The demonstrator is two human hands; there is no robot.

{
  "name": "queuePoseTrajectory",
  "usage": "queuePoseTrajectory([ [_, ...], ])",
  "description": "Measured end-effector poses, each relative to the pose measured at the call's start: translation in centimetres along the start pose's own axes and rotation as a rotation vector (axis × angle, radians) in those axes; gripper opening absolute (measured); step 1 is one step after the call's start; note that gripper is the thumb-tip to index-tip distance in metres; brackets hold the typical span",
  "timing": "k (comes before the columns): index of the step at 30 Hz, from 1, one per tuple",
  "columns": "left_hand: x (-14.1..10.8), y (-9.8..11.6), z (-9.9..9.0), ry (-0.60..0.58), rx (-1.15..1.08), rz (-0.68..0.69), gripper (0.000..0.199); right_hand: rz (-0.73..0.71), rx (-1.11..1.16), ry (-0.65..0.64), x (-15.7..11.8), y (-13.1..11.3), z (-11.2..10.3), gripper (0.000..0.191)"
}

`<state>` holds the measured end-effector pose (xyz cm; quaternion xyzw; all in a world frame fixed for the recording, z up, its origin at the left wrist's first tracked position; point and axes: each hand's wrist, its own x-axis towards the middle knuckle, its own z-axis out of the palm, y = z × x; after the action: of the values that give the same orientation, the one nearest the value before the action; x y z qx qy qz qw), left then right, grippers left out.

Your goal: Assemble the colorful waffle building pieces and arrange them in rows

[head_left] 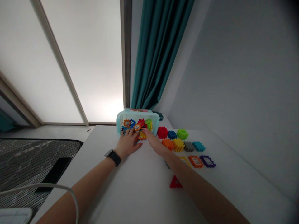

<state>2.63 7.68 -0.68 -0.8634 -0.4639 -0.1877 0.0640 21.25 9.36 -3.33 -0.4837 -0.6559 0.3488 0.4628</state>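
Observation:
A clear plastic box with a pale blue rim [119, 119] lies tipped toward me, holding several toothed building blocks. My left hand [127, 143], a dark watch on its wrist, rests at the box's front edge with fingers spread and thumb apart. My right hand [153, 141] reaches in from the right, its fingers stretched toward the pile and partly hidden. Between the two hands' fingertips is an orange window block [137, 127]; whether either hand touches it, I cannot tell. Yellow blocks [143, 134] and green blocks [148, 123] lie around it.
Right of the box, blocks stand in rows on the white table [140, 193]: red [162, 132], lime green [182, 134], yellow [178, 145], turquoise [199, 146], and purple [207, 161]. A red triangular piece [175, 182] lies nearer. A white cable [58, 186] crosses at lower left.

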Motion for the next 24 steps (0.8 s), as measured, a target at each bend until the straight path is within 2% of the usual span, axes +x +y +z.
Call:
queuePoseTrajectory([
  [3, -0.7, 0.1, -0.5, 0.034, -0.009, -0.004, 0.055, -0.030, 0.000, -0.031, -0.5, -0.5, -0.3, 0.046],
  [7, -0.4, 0.0, -0.7, 0.079, -0.035, -0.007, 0.060, -0.102, -0.066, -0.055, -0.3, -0.9, -0.9, 0.045],
  [11, 0.2, -0.4, 0.3, 0.073, -0.045, -0.019, 0.066, -0.177, -0.178, -0.059, -0.1, -0.4, -1.0, 0.040],
  [16, -0.2, -0.7, 1.2, 0.055, -0.058, -0.031, 0.067, -0.237, -0.300, -0.103, -0.9, 0.8, -0.5, 0.052],
  [24, -2.4, -0.7, -0.3, 0.015, -0.050, 0.021, 0.061, -0.266, -0.398, -0.179, -3.1, 0.1, -0.1, 0.054],
])
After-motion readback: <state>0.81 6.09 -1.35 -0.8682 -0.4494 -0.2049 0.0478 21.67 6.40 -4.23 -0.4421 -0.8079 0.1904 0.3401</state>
